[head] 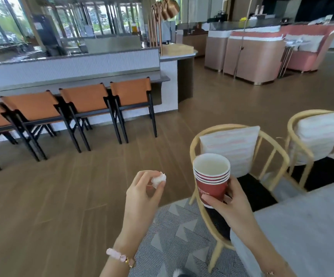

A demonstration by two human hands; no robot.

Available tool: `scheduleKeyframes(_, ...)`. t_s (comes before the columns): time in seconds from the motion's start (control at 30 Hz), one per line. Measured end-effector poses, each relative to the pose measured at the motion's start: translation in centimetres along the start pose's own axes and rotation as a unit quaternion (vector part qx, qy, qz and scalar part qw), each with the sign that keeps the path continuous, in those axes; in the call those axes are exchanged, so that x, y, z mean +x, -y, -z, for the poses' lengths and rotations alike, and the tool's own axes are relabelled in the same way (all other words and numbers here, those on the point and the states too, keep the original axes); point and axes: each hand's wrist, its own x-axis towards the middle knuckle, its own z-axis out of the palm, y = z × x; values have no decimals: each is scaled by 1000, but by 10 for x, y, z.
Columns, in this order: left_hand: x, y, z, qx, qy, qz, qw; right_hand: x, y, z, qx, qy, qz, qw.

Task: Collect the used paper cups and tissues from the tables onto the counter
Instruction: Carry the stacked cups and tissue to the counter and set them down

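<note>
My right hand (229, 204) grips a stack of several nested red paper cups (211, 177), upright, with a white inside showing in the top one. My left hand (142, 194) pinches a crumpled white tissue (159, 179) between thumb and fingertips, out over the wooden floor. Both hands are raised in front of me. The long counter (70, 65) with a grey top runs across the left far side.
Several orange bar chairs (82, 100) line the counter front. Two cane chairs with cushions (232, 148) stand to my right beside a grey table (312, 226). A patterned rug (174, 236) lies underfoot. Wooden floor stretches between me and the counter; pink booths (262, 54) stand far right.
</note>
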Motion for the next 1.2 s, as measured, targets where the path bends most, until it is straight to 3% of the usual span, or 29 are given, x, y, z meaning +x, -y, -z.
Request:
scheduleKeyframes(0.6, 215, 83, -21, 39, -64, 4, 997, 249, 7, -78, 37, 96, 7, 995)
scheduleKeyframes(0.87, 303, 134, -34, 41, -57, 14, 997, 334, 4, -114, 11, 67, -4, 998)
scheduleKeyframes(1.2, 472, 215, -42, -9, -19, -21, 1000, 478, 15, -185, 27, 12, 5, 1000)
